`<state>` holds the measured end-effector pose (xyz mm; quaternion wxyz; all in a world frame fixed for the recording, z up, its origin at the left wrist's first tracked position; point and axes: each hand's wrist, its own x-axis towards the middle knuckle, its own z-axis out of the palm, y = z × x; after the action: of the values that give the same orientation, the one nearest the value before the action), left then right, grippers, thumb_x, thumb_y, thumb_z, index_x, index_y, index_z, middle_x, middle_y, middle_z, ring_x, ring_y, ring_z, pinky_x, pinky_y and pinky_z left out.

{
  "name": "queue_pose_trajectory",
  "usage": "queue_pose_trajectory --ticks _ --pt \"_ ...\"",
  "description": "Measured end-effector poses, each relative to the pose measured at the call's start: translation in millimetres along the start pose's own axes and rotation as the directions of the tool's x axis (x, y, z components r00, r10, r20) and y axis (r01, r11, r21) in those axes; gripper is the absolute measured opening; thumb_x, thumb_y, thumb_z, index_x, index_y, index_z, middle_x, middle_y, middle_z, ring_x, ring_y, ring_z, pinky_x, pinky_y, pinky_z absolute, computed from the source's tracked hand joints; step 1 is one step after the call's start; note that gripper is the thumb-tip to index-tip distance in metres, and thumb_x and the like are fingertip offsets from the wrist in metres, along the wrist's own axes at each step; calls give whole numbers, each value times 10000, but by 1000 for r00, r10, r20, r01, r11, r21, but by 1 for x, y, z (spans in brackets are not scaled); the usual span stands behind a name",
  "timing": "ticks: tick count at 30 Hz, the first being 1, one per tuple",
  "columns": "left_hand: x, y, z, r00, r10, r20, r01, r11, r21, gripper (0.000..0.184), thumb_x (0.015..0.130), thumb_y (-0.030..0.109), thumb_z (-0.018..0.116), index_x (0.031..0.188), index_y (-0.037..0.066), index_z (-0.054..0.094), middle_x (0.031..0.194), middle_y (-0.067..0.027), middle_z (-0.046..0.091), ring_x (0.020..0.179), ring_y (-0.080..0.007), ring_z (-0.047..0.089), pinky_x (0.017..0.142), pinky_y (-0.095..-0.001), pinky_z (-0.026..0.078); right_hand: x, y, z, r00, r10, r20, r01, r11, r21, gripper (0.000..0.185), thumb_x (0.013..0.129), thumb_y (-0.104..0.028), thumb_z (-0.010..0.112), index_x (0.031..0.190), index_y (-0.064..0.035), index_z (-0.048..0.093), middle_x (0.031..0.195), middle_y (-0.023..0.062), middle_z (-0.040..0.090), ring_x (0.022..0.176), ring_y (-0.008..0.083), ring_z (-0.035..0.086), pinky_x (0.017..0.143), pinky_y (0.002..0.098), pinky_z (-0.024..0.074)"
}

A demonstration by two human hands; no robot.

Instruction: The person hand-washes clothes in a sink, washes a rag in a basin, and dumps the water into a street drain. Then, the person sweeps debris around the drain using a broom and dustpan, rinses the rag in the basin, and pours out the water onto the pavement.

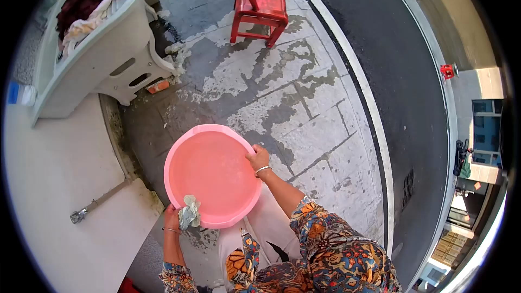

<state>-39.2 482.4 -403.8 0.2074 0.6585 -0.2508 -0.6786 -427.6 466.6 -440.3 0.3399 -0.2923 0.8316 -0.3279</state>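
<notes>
A large round pink basin (211, 171) is held in front of my body, above the paving. My right hand (259, 160) is closed around its rim on the right side. At the lower left of the rim, my left hand (172, 218) grips the basin's edge. A crumpled pale grey-green cloth (190, 212) hangs over the rim right beside the left hand; whether those fingers also pinch it I cannot tell. The basin's inside is plain pink, and I cannot make out how much water, if any, is in it.
A white wash sink (127, 38) with dark red and cream laundry (89, 8) stands at the upper left. A red chair (260, 8) is on the wet paving (304, 103) ahead. To the left is a white wall (59, 168) with a pipe (100, 201); a dark road (374, 49) curves along the right.
</notes>
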Motion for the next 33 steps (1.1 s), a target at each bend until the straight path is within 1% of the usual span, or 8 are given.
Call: queue_pose_trajectory --ticks 9,20,21,23,26,28,30,33 --pt "-133 170 132 925 -36 379 -75 959 274 243 779 -31 473 1003 -18 566 874 -101 636 715 -201 633 634 -309 525 -117 -3 -179 899 273 -342 -208 954 215 194 618 -167 634 689 -7 550 680 153 570 594 258 542 582 355 433" --pt "-160 156 350 858 -126 498 -307 653 693 206 808 8 443 907 -32 618 864 -104 649 709 -197 628 638 -298 498 -164 148 -323 767 580 -275 -387 760 523 224 599 -184 635 756 -25 614 684 166 590 622 280 580 599 348 455" --pt "-50 133 329 815 -58 576 -551 230 803 210 786 35 452 861 2 645 838 -124 650 710 -241 629 647 -322 498 -169 172 -353 746 614 -258 -434 742 511 234 595 -186 636 769 -30 624 689 166 596 626 284 584 602 346 459" --pt "-63 113 425 466 -146 873 -847 -358 392 198 757 83 471 816 37 655 814 -143 637 747 -285 623 653 -359 497 -168 237 -400 700 656 -282 -435 705 561 257 596 -183 636 794 -20 632 746 166 625 683 289 610 625 347 474" --pt "-138 74 620 605 -385 697 -639 -757 136 180 725 200 521 769 84 651 819 -158 630 798 -278 621 669 -388 492 -176 317 -490 624 722 -298 -464 650 602 266 604 -175 631 816 -14 639 785 170 636 734 292 623 649 352 481" --pt "-4 7 720 538 -485 689 -843 -302 446 204 781 183 537 835 18 643 806 -127 635 708 -235 609 602 -364 478 -181 374 -586 580 782 -227 -498 561 662 314 587 -164 650 864 -16 654 826 179 644 783 282 632 682 352 486" --pt "-246 -23 886 734 -527 429 -375 213 902 176 813 166 568 776 6 633 706 -72 629 546 -173 575 448 -333 422 -176 459 -677 485 844 -230 -650 523 551 388 543 -126 686 894 31 638 889 178 646 810 267 635 685 329 501" --pt "-345 -90 1037 702 -641 311 -459 -73 886 186 779 272 581 649 141 609 551 -1 565 425 -122 491 376 -274 325 -209 552 -824 552 827 -105 -694 526 491 293 565 -91 654 833 26 642 749 141 628 647 231 611 541 385 496"
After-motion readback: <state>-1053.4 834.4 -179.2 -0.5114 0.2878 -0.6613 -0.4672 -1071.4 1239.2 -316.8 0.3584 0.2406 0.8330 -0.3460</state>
